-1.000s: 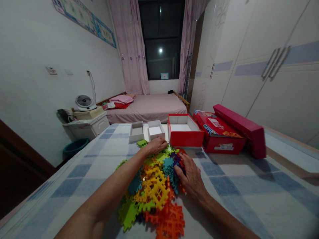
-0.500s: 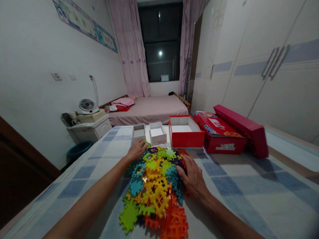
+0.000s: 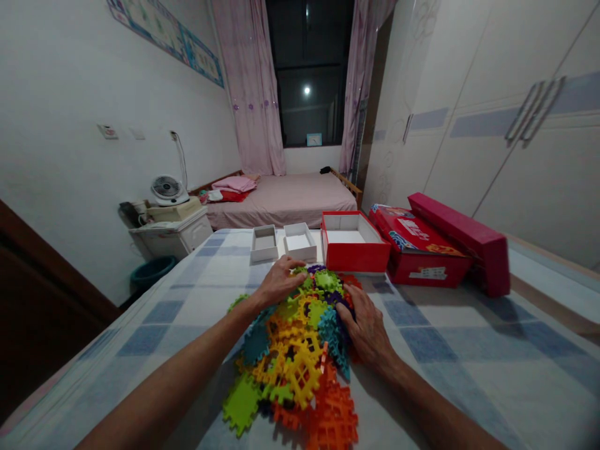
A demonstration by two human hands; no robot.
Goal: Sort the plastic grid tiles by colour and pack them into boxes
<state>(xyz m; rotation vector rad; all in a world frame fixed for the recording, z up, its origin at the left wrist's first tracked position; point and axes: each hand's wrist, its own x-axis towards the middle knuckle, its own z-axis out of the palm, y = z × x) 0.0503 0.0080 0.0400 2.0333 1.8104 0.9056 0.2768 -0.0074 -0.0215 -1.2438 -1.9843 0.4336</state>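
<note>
While both hands touch the heap of notched plastic building pieces [image 3: 281, 350], the head view shows it on the checked cloth [image 3: 192, 306], in front of two small white boxes [image 3: 302, 252] and a red-sided box [image 3: 356, 257]. The left hand [image 3: 277, 284] arches over the far lime pieces, fingers bent; whether they grip one, I cannot tell. The right hand [image 3: 368, 325] lies along the right flank, thumb apart from the fingers, against purple pieces [image 3: 334, 298]. Judging by how things lie, the work looks little advanced: the pieces are together in one mound, with orange pieces [image 3: 335, 412] nearest, but most overlap loosely. Whether any interlock is too small to tell. The heap's long axis runs away from the wearer, its far end pointing toward the boxes; single pieces face various ways.
</note>
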